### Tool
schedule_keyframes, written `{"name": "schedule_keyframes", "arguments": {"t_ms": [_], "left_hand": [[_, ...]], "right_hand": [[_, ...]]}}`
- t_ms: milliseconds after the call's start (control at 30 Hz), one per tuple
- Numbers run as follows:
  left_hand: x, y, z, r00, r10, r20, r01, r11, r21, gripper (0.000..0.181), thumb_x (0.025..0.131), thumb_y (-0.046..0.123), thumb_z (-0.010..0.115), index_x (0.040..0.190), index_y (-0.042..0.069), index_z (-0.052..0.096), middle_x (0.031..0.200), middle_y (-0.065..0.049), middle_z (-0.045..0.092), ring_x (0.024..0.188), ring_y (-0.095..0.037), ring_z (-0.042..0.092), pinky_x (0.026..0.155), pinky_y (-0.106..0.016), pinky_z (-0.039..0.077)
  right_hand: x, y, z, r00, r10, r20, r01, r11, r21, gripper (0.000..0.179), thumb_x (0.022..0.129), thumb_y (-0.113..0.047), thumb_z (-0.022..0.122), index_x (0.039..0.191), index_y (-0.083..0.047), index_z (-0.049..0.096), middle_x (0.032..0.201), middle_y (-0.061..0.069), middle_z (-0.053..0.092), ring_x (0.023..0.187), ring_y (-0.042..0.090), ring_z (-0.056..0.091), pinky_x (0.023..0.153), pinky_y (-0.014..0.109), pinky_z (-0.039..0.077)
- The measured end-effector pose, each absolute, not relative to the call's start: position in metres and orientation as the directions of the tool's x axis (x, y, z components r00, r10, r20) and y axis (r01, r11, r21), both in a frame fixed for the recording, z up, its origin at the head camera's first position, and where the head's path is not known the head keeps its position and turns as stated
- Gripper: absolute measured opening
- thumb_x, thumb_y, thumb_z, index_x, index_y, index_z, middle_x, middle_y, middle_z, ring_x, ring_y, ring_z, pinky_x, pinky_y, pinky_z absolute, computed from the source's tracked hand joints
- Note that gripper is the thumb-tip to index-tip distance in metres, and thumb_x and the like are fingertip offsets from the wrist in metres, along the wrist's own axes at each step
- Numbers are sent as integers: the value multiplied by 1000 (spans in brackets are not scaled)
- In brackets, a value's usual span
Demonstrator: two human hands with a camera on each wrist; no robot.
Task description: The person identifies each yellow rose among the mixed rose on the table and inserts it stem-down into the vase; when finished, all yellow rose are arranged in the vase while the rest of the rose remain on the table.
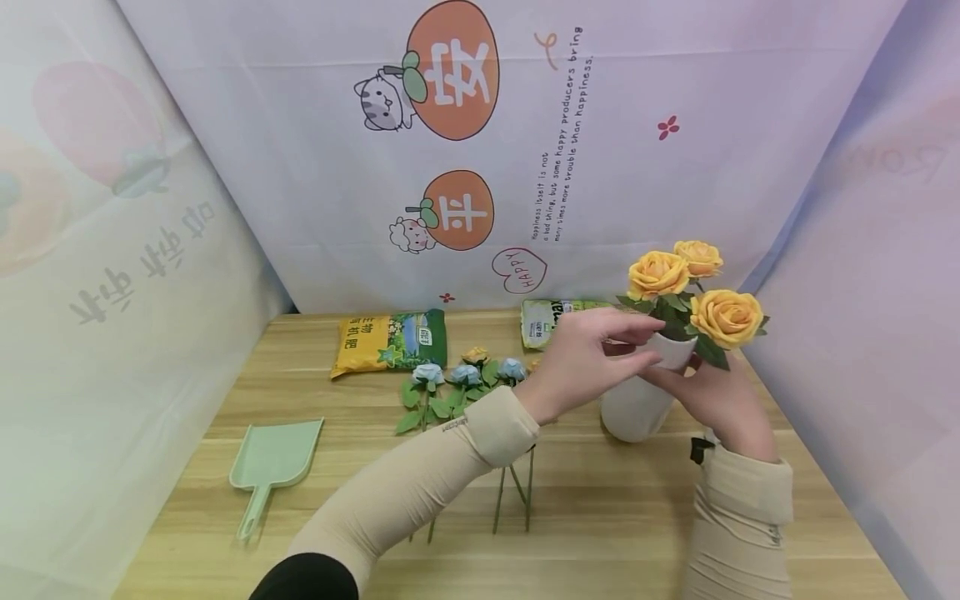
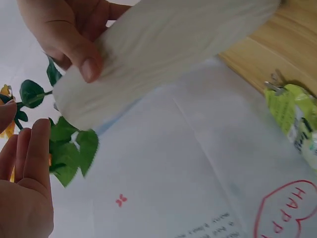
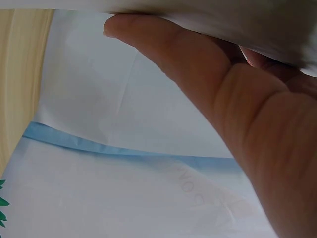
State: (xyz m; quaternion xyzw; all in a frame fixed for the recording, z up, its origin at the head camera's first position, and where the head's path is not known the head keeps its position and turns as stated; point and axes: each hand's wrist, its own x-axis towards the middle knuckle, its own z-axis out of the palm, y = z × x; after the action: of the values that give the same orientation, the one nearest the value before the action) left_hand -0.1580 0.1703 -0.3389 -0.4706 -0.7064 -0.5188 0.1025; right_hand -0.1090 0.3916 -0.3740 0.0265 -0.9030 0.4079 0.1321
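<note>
A white vase (image 1: pixel 636 410) leans to the right in the head view, with three yellow roses (image 1: pixel 726 318) standing in its mouth. My right hand (image 1: pixel 723 404) grips the vase near its neck; in the left wrist view its thumb (image 2: pixel 81 54) presses the white wall. Beside the rim is my left hand (image 1: pixel 581 358), fingers extended and thumb apart, with nothing held between them. Green leaves (image 2: pixel 72 148) hang past the vase mouth, close to the left fingertips. The vase wall (image 3: pixel 277 25) fills the top of the right wrist view.
Several blue and yellow roses (image 1: pixel 428 375) lie on the wooden table (image 1: pixel 600 533), partly behind the left forearm. A yellow-green bag (image 1: pixel 390 342) and a green packet (image 1: pixel 536 325) rest near the back edge. At left lies a pale green dustpan (image 1: pixel 276 454). Printed cloth walls surround the table.
</note>
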Motion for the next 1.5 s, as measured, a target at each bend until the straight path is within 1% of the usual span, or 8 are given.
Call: {"name": "schedule_keyframes", "arguments": {"t_ms": [133, 233, 500, 767, 1133, 1233, 1367, 1500], "left_hand": [[-162, 149, -352, -588, 534, 608, 734, 34, 679, 34, 94, 10, 86, 126, 3, 79, 117, -8, 79, 101, -6, 75, 86, -18, 62], [-167, 133, -362, -623, 506, 596, 708, 41, 705, 33, 94, 10, 87, 126, 5, 79, 114, -6, 79, 101, -7, 76, 85, -22, 63], [-173, 86, -380, -711, 439, 550, 642, 85, 762, 37, 95, 14, 86, 131, 10, 78, 114, -3, 79, 102, -14, 77, 86, -25, 64], [-171, 52, -405, -780, 401, 480, 575, 156, 803, 38, 94, 12, 87, 131, 11, 78, 111, -3, 78, 101, -14, 77, 86, -28, 65], [-169, 21, -444, -900, 357, 249, 401, 459, 793, 46, 92, 28, 90, 135, 19, 77, 112, 3, 78, 85, -3, 74, 73, -25, 63], [-169, 19, -458, -910, 369, 190, 367, 499, 785, 49, 91, 31, 90, 135, 16, 76, 111, -1, 78, 83, -4, 73, 73, -26, 63], [-168, 19, -475, -904, 407, 129, 342, 509, 790, 54, 90, 28, 91, 138, 9, 74, 108, -7, 78, 79, -5, 73, 73, -26, 63], [-167, 20, -485, -895, 443, 52, 319, 555, 768, 59, 89, 27, 92, 141, 8, 71, 108, -7, 78, 82, -9, 73, 77, -30, 64]], "right_hand": [[-109, 388, -372, -978, 82, 194, -103, 617, -781, 100, 90, -45, 89, 168, -19, 34, 165, 16, 41, 141, 42, 47, 105, 66, 48], [-106, 387, -371, -986, 106, 132, -40, 611, -791, 111, 90, -50, 88, 173, -15, 23, 170, 24, 32, 142, 56, 43, 105, 75, 45], [-105, 390, -371, -992, 121, 33, 52, 636, -770, 119, 90, -61, 83, 175, -20, 10, 174, 30, 20, 142, 66, 39, 104, 77, 45], [-105, 392, -372, -992, 120, 38, 47, 635, -771, 117, 91, -60, 83, 175, -20, 11, 173, 30, 20, 141, 65, 40, 103, 77, 45], [-104, 389, -370, -992, 118, 53, 35, 635, -772, 117, 91, -58, 83, 175, -18, 12, 170, 33, 25, 138, 61, 42, 99, 74, 47], [-104, 389, -370, -991, 124, 48, 42, 637, -769, 117, 91, -59, 83, 175, -17, 13, 167, 34, 29, 135, 58, 44, 96, 70, 49], [-104, 390, -371, -992, 124, 33, 54, 633, -772, 117, 91, -61, 83, 175, -20, 13, 170, 33, 26, 139, 62, 42, 100, 74, 47], [-105, 390, -370, -992, 124, 15, 67, 633, -772, 118, 91, -62, 82, 175, -21, 10, 172, 33, 21, 142, 66, 38, 105, 79, 43]]}}
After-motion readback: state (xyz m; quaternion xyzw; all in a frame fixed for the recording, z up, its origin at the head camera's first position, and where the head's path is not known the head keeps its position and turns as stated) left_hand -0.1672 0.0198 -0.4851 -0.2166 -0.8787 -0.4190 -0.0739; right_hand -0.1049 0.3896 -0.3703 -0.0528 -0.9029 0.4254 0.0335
